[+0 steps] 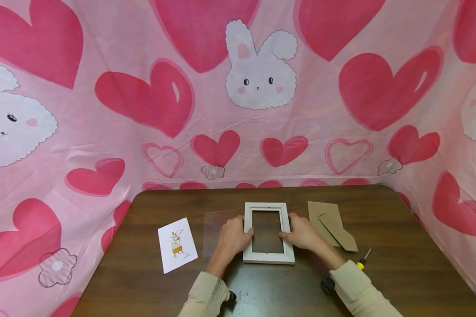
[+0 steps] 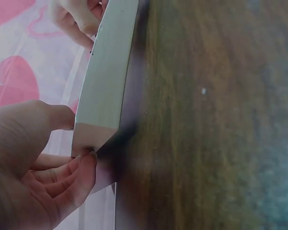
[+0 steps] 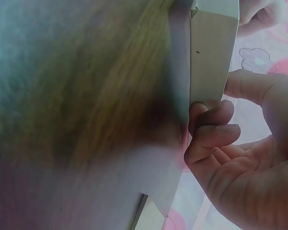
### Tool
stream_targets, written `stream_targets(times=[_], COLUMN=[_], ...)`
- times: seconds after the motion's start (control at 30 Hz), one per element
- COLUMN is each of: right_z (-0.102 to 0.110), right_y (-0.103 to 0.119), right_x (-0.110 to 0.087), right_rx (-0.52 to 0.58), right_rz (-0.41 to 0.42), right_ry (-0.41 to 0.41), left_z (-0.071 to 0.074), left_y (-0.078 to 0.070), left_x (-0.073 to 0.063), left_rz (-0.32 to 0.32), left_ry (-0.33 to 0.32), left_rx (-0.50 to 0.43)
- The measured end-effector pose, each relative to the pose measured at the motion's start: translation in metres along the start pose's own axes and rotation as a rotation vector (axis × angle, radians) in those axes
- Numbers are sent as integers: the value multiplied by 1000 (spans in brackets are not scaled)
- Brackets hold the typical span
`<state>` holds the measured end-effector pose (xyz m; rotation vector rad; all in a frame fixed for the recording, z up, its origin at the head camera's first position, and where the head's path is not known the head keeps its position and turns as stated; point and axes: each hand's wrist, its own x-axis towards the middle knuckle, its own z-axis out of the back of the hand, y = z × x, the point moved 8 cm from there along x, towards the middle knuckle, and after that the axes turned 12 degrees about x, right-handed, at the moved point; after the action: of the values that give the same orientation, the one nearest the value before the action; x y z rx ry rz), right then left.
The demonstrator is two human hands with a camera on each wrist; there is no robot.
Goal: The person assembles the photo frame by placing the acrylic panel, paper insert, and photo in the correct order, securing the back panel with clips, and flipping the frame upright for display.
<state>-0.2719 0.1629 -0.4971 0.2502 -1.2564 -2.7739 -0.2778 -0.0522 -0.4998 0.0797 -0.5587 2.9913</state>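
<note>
A white picture frame point(image 1: 269, 258) with an open middle lies near the centre of the table, the brown wood showing through it. My left hand point(image 1: 235, 235) grips its left side, thumb over the top face and fingers at the outer edge. On the opposite side my right hand point(image 1: 300, 231) holds it the same way. The left wrist view shows the frame's pale side point(image 2: 105, 72) between the thumb and curled fingers of the left hand point(image 2: 48, 158). In the right wrist view, curled fingers of the right hand point(image 3: 249, 158) meet the frame's side point(image 3: 212, 57) close over the table.
A card with a printed potted plant point(image 1: 177, 246) lies at the left. Beside the left hand is a clear sheet point(image 1: 216, 220). To the right lies a brown backing board with a stand point(image 1: 327, 215). A yellow-and-black screwdriver point(image 1: 362, 263) sits by the right forearm on the table point(image 1: 412, 273).
</note>
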Motion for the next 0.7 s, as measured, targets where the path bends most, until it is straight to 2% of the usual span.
stream_targets(times=[0.37,0.7], right_z=[-3,-3], right_y=[1,3], right_x=[-12,-24], right_rx=[-2,-1], right_rz=[-21,16], right_ry=[19,-3], left_z=[3,3], left_y=[0,-2], left_x=[-18,-29], left_rz=[-35,-67], left_ry=[-25,-49], left_rx=[-17,-25])
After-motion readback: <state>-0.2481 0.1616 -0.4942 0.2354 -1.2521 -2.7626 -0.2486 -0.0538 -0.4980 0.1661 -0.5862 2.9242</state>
